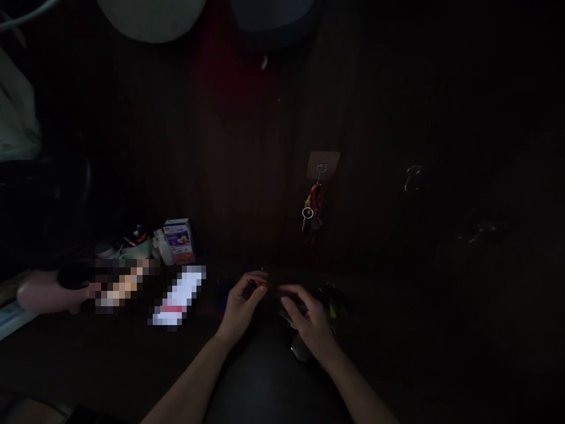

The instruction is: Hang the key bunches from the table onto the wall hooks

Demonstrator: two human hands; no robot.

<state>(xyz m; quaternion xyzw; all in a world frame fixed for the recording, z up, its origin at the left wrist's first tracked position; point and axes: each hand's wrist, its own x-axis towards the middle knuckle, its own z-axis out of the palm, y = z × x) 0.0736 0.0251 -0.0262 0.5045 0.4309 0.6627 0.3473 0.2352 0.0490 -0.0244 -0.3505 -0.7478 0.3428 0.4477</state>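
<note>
The scene is very dark. My left hand (242, 303) is closed, thumb against fingers, above the tabletop. Facing it, my right hand (309, 318) is curled with its thumb and forefinger close together. Something thin and dark seems to run between the two sets of fingertips, too dim to name. Beneath my right hand lies a round, silvery object (301, 350), partly covered by the palm. A dark item with a yellow-green patch (332, 310) is just right of that hand. Some bluish and dark small things lie by my left hand, blurred by the gloom.
Keys with red and yellow cords (312, 206) hang from a wall hook (322, 168). More hooks (413, 176) are on the right. Left of my hands are a bright pixelated rectangle (179, 297), a small carton (179, 241), a white bottle (163, 247) and a pink object (50, 291).
</note>
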